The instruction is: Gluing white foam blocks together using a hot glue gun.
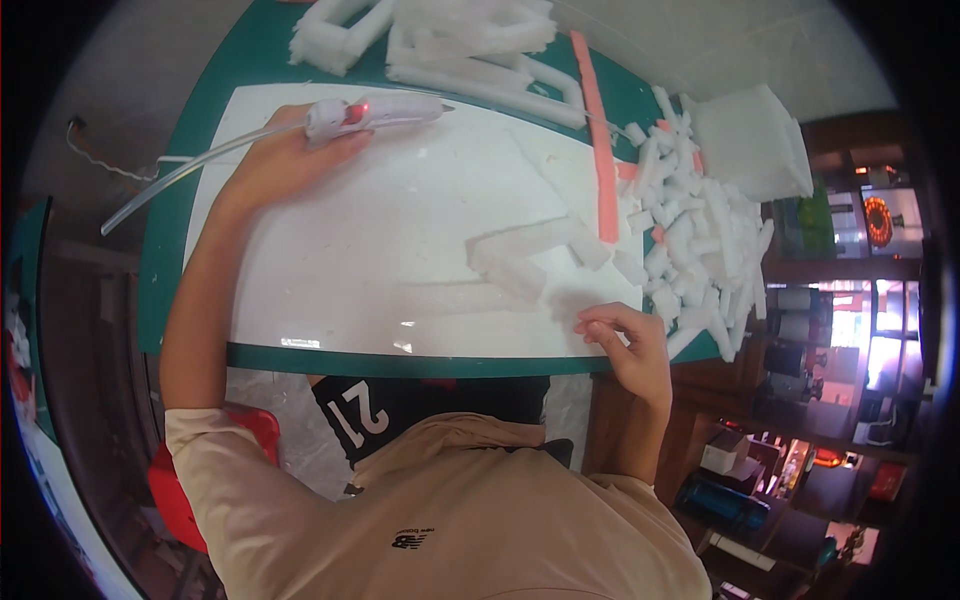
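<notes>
Looking down from the head view, a beige shirt and dark shorts are seen at the lower edge, with a red stool [175, 480] under the person's left side. Right hand [625, 345]: held at the near right edge of the worktop [190, 150]; its fingers [592, 322] are curled together, thumb and forefinger tips pinched, and whether a scrap is held between them cannot be told. Just beyond it, short white foam blocks [525, 255] are laid on the white board [400, 210], one long piece joined at an angle to shorter ones. To their right, a heap of small foam offcuts [700, 250] is spread over the green mat, and a pink foam strip [600, 140] is laid across the board's right edge. Left hand [280, 165]: stretched to the far left corner of the board, its fingers clamped around a white pen-shaped tool [375, 110] with a red light lit on its body. A clear tube [180, 175] is trailed from the tool's rear toward the left, off the worktop. Farthest back, long white foam frames [450, 40] are piled, and a white foam slab [750, 135] is set at the far right.
</notes>
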Tool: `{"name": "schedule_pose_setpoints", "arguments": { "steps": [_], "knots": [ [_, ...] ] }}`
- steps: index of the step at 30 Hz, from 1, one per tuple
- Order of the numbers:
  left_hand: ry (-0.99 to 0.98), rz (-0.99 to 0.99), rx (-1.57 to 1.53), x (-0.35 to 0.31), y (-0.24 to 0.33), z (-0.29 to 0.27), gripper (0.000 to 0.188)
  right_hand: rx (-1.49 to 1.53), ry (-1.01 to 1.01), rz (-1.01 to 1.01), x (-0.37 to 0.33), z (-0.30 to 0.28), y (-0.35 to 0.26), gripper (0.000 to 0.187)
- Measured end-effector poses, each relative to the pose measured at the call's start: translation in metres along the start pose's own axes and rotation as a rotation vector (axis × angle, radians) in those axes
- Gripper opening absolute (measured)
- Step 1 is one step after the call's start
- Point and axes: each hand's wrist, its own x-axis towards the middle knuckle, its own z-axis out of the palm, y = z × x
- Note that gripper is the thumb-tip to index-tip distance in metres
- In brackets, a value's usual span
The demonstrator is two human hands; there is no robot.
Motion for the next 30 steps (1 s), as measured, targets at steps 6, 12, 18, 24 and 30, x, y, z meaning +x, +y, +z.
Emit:
{"name": "schedule_pose_setpoints", "arguments": {
  "steps": [6, 12, 18, 24, 30],
  "knots": [
    [-0.029, -0.069, -0.037, 0.001, 0.004, 0.002, 0.036, 0.025, -0.089, -0.036, -0.016, -0.007, 0.001, 0.011],
    [0.025, -0.1, -0.048, -0.003, 0.025, 0.004, 0.035, 0.122, -0.117, -0.003, -0.034, -0.014, 0.011, 0.007],
    [0.03, -0.112, -0.091, -0.003, 0.021, 0.001, 0.033, 0.009, -0.151, -0.041, -0.045, -0.021, 0.008, 0.009],
    [-0.014, -0.091, -0.129, 0.001, 0.011, 0.002, 0.033, 0.142, -0.008, 0.002, -0.032, -0.024, 0.022, 0.012],
    [-0.041, -0.105, -0.116, 0.001, 0.003, 0.004, 0.034, 0.054, 0.027, 0.04, -0.005, -0.017, 0.015, 0.016]
  ]
}}
